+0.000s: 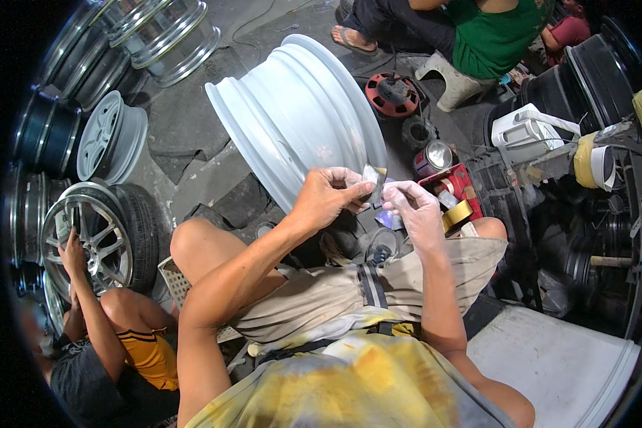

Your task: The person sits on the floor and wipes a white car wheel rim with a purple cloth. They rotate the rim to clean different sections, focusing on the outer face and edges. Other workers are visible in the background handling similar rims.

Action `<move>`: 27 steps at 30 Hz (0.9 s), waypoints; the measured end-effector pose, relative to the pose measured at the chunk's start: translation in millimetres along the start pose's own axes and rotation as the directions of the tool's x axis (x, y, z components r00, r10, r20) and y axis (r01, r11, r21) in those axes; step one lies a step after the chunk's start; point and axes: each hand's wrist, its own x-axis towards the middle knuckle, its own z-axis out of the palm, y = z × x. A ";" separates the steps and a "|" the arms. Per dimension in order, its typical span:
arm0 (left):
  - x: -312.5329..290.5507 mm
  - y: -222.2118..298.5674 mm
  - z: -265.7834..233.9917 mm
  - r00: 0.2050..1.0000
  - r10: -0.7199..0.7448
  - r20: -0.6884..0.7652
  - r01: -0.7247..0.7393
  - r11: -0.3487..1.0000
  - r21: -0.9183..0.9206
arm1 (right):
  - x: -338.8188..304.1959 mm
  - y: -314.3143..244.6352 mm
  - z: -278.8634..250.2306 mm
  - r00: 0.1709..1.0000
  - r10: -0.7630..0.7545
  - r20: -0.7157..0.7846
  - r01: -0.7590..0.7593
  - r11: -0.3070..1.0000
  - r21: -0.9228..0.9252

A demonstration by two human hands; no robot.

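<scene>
We find the rim (292, 118), pale blue-white, directly in front of the seated person, its barrel facing up and its near edge close to the hands. The left hand (328, 194), by the rim's lower right edge, pinches a small folded sheet (371, 173) between thumb and forefinger. The right hand (416, 207), just right of the rim's lower end, has thumb and forefinger drawn close together (we cannot tell whether anything sits between them). Its fingers are whitened with dust.

On progress, we judge that the pale coat already covers the barrel as far as it shows; small marks near the rim's lower right edge suggest that the surface is not fully finished there. Neither hand appears to be working the rim; the sheet seems to be the thing in hand. The rim's far side is hidden, so we cannot pass or fail it.

Right of the rim we note a can (433, 158), a red tray (471, 191) and a tape roll (456, 214). Left of the rim stands a smaller pale wheel (110, 139).
</scene>
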 end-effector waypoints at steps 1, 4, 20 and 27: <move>-0.5 -0.5 0.6 1.000 -0.009 0.018 0.009 1.000 -0.013 | -1.3 -4.0 6.0 1.000 -0.024 -0.007 0.024 1.000 0.003; -0.9 0.4 0.9 0.997 -0.048 0.064 0.052 0.996 -0.066 | -0.4 -3.1 7.9 1.000 -0.026 -0.017 0.024 0.995 -0.095; -4.6 39.6 -8.9 0.948 0.311 -0.063 -0.229 0.810 0.540 | 37.3 86.3 -56.0 0.991 0.094 0.092 0.031 0.512 -0.858; -0.3 63.2 -25.2 0.810 0.551 -0.201 -0.434 0.793 0.428 | 84.4 181.4 -67.5 0.979 0.200 0.038 -0.014 0.251 -0.968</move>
